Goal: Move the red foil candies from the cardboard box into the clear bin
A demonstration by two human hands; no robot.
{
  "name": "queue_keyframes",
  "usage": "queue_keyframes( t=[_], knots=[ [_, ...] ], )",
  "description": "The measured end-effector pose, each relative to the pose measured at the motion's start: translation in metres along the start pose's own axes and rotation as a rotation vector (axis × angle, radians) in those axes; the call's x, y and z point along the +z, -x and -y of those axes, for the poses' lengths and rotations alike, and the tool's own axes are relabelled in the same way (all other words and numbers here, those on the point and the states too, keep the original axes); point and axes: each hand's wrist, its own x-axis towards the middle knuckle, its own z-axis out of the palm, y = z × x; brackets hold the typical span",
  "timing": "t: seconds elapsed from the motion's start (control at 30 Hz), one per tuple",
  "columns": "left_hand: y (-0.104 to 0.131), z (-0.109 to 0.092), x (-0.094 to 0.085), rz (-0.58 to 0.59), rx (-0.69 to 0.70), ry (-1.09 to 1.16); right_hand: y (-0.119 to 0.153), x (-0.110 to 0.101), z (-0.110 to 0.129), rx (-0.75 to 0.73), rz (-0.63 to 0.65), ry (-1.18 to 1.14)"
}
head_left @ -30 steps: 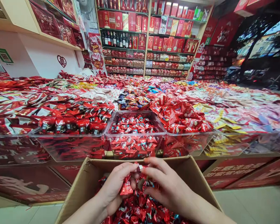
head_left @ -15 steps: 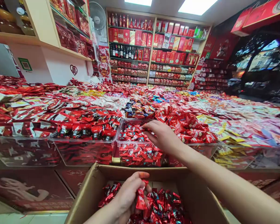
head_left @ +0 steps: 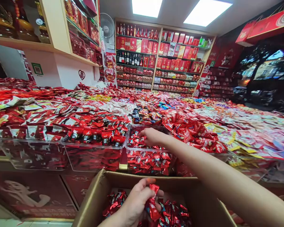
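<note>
My left hand (head_left: 140, 200) is closed around a few red foil-wrapped candies (head_left: 153, 208), above an open cardboard box (head_left: 88, 197). More of the same candies (head_left: 171, 212) lie loose inside that box. My right hand (head_left: 153, 137) reaches into a clear plastic bin (head_left: 128, 138) partly filled with small red wrapped candies (head_left: 148, 160). Its fingers are bent and together, close over those candies; whatever they hold is hidden from view.
Left of the bin stands another clear bin (head_left: 92, 157) heaped with red and black packets (head_left: 97, 137). Larger red packets (head_left: 194, 132) pile up on the right, beside yellow ones (head_left: 223, 137). Shelves (head_left: 157, 47) with bottles and red boxes line the back wall.
My right hand has shifted slightly left and lower in the bin, its fingers more bent. The left hand still holds candies over the box. The whole view has shifted a little.
</note>
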Motion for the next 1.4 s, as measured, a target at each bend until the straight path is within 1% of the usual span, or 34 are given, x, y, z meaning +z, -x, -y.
queue_keyframes(
  t=[0.07,0.1,0.17,0.2,0.23,0.3,0.33,0.4,0.47,0.57,0.63,0.7,0.77,0.83,0.97,1.07,1.1,1.17,1.23,1.3,1.33,1.4],
  knots=[
    [0.002,0.0,0.0,0.026,0.011,0.012,0.019,-0.012,0.001,0.022,-0.116,-0.029],
    [0.003,0.0,0.0,0.057,0.019,0.005,0.033,-0.016,0.004,0.028,-0.177,-0.051],
    [0.004,0.0,0.001,0.117,0.036,-0.03,0.069,-0.018,0.015,0.017,-0.271,-0.138],
    [0.004,0.0,0.001,0.136,0.046,-0.058,0.088,-0.014,0.022,-0.007,-0.312,-0.244],
    [0.004,0.001,0.001,0.151,0.066,-0.09,0.107,-0.008,0.03,-0.026,-0.313,-0.344],
    [0.003,0.004,0.001,0.171,0.138,-0.14,0.139,0.013,0.044,0.004,-0.268,-0.475],
    [0.003,0.005,0.002,0.174,0.183,-0.155,0.15,0.025,0.049,0.046,-0.254,-0.529],
    [0.001,0.009,0.003,0.158,0.253,-0.163,0.163,0.048,0.054,0.149,-0.222,-0.661],
    [0.001,0.011,0.004,0.109,0.276,-0.159,0.166,0.065,0.051,0.229,-0.184,-0.82],
    [0.001,0.011,0.006,0.074,0.26,-0.246,0.164,0.077,0.041,0.292,-0.206,-1.01],
    [0.0,0.009,0.008,0.064,0.247,-0.326,0.163,0.08,0.036,0.324,-0.236,-1.143],
    [0.0,0.007,0.008,0.047,0.245,-0.366,0.163,0.081,0.034,0.354,-0.224,-1.318],
    [-0.001,0.005,0.009,0.033,0.244,-0.356,0.163,0.081,0.035,0.376,-0.202,-1.468],
    [-0.001,0.005,0.009,0.028,0.232,-0.337,0.163,0.08,0.038,0.385,-0.203,-1.545],
    [0.0,0.005,0.01,0.015,0.203,-0.29,0.165,0.077,0.042,0.364,-0.261,-1.558],
    [0.002,0.003,0.011,-0.026,0.173,-0.238,0.167,0.077,0.042,0.344,-0.333,-1.496],
    [0.003,0.002,0.011,-0.018,0.157,-0.216,0.168,0.077,0.042,0.339,-0.366,-1.458],
    [0.004,0.0,0.011,0.041,0.108,-0.161,0.17,0.078,0.041,0.311,-0.434,-1.35],
    [0.005,-0.003,0.012,0.094,0.08,-0.111,0.171,0.078,0.04,0.238,-0.497,-1.229],
    [0.006,-0.004,0.012,0.103,0.097,-0.12,0.172,0.078,0.039,0.158,-0.538,-1.138],
    [0.006,-0.005,0.012,0.098,0.121,-0.144,0.172,0.078,0.04,0.145,-0.553,-1.112],
    [0.006,-0.004,0.011,0.067,0.184,-0.197,0.173,0.079,0.041,0.189,-0.563,-1.105]
  ],
)
